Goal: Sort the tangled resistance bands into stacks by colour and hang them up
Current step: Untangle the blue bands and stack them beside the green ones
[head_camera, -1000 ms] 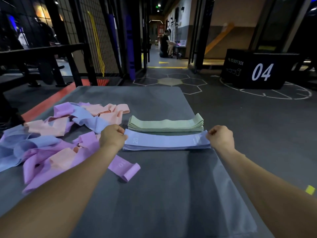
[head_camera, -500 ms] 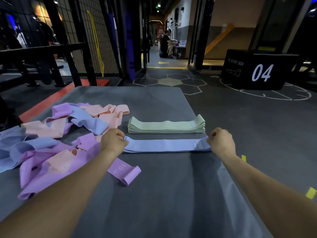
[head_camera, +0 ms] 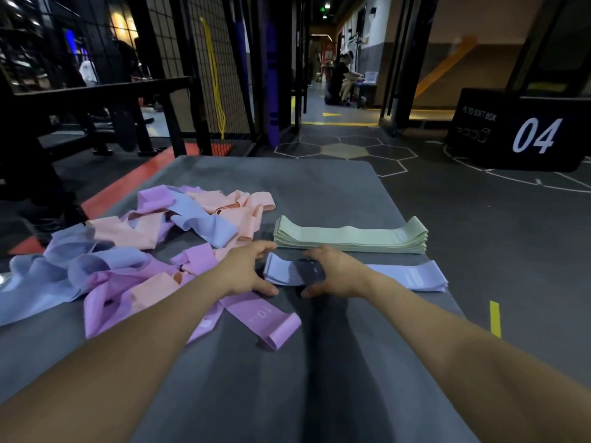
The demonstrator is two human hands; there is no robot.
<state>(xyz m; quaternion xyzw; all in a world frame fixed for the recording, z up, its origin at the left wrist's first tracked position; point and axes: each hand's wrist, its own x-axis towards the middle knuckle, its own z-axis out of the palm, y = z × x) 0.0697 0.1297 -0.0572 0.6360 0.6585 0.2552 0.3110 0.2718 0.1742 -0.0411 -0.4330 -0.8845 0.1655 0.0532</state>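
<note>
Both hands are over the grey mat [head_camera: 319, 193], at roughly the centre of view. The lavender-blue band [head_camera: 412, 276] lies flat on the mat, its long axis running 9 to 3 o'clock; its right end rests free near the mat's right edge, its left end sits between the two hands. Left hand [head_camera: 244, 271]: fingers extended and spread, fingertips touching the band's left end, thumb flat on the mat; not curled round anything. Right hand [head_camera: 334, 273]: palm down on the band at about its left third, fingers relaxed and pressing the fabric; no pinch visible, though the palm hides the underside. Stack of green bands [head_camera: 351, 238] lies just beyond the lavender-blue band at 12 o'clock, edges aligned, close to it but contact cannot be judged. Tangled pile [head_camera: 134, 251] of pink, purple and blue bands occupies the mat at 9 to 10 o'clock from the hands. One purple band [head_camera: 265, 318] trails out of the pile toward 6 o'clock, passing under the left forearm, with print on it too blurred to read. Black plyo box [head_camera: 524, 129] marked "04" stands on the floor at 2 o'clock, well apart.
</note>
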